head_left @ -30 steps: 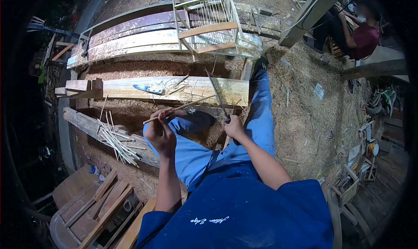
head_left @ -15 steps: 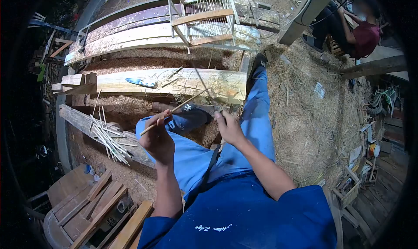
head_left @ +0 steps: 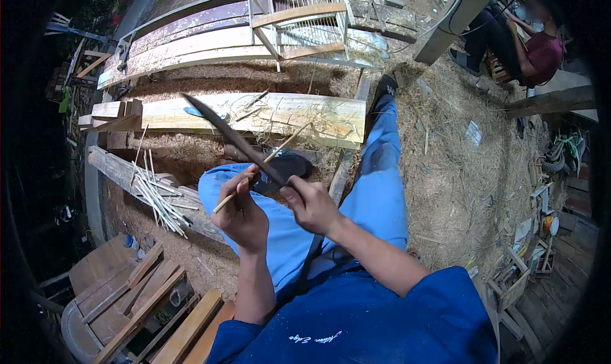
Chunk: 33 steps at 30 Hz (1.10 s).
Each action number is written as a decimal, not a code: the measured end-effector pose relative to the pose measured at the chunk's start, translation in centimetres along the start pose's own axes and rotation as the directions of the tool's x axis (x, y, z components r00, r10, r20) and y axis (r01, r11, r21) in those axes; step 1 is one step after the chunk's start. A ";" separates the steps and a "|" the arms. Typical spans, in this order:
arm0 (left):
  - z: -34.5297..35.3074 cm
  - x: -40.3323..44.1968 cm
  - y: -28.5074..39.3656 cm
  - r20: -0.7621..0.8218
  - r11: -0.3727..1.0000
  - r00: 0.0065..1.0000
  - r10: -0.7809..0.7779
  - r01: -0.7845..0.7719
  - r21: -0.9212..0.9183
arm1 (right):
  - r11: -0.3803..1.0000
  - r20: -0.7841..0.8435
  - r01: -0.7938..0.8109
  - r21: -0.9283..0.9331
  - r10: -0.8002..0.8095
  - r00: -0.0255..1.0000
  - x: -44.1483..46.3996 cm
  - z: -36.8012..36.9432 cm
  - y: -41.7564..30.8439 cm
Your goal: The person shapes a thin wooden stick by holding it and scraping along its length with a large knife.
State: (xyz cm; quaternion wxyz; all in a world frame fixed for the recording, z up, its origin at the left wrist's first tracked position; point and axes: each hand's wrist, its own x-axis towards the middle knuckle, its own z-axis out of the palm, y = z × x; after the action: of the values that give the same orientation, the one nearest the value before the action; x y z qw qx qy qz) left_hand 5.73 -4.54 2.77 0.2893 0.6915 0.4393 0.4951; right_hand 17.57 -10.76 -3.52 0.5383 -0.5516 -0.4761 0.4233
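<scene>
My left hand (head_left: 245,221) is closed round a thin wooden stick (head_left: 287,141), which slants up and right from my fingers. My right hand (head_left: 312,206) grips a long dark-bladed knife (head_left: 223,127). The handle is hidden in my fist. The blade points up and left, crossing in front of the stick just above my left fingers; whether they touch I cannot tell. Beyond my hands lies a pale plank (head_left: 324,112) strewn with shavings. A blue object (head_left: 193,111) on it is partly covered by the blade.
A bundle of thin sticks (head_left: 162,202) rests on a weathered beam (head_left: 111,163) at left. A slatted wooden frame (head_left: 299,11) stands on the far boards. Cut timber (head_left: 191,326) lies at lower left. Another person (head_left: 541,58) sits at upper right near a post (head_left: 445,30).
The knife blade has swung from beyond the stick, pointing away, to lie across it, pointing up-left. My right hand has moved down and left, close to my left hand.
</scene>
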 end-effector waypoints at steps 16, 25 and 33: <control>0.3 0.8 -0.6 -0.055 0.989 0.995 -0.084 0.076 -0.131 | 0.969 -0.169 -0.189 -0.160 0.162 0.972 1.1 0.1 6.4; 0.9 0.6 -0.3 -0.038 0.983 0.990 -0.138 0.132 -0.128 | 0.939 -0.205 -0.293 -0.181 0.256 0.945 1.3 -1.2 5.9; -0.1 1.0 -1.0 -0.077 0.977 0.984 -0.163 0.150 -0.151 | 0.878 -0.304 -0.438 -0.194 0.371 0.877 1.6 -1.8 9.9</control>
State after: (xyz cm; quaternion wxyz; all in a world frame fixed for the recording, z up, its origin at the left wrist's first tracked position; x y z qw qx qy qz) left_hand 5.43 -3.22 2.41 0.3569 0.6091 0.4677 0.5318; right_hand 20.31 -9.23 -13.24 0.4183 -0.7547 -0.3257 0.3865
